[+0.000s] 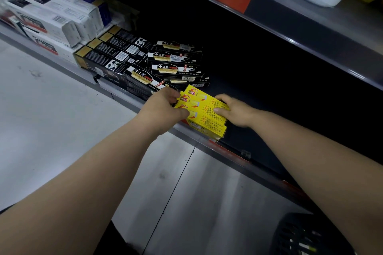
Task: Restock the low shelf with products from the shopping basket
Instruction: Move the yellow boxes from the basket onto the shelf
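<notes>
While the shelf [198, 143] holds black boxes [176, 64], both hands [163, 107] [235, 111] grip yellow boxes [204, 111].

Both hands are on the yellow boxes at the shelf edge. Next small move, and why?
Probably slide the yellow boxes deeper onto the low shelf. The left hand and right hand grip the stack's ends, its near corner seems to overhang the front lip, and bare shelf lies behind it, beside the black boxes.

Both your bare forearms reach forward and converge. Your left grip [165, 107] pinches the yellow boxes [204, 109], thumb on top. Just right of it, your right grip [234, 109] holds their other end, thumb flat on top.
</notes>
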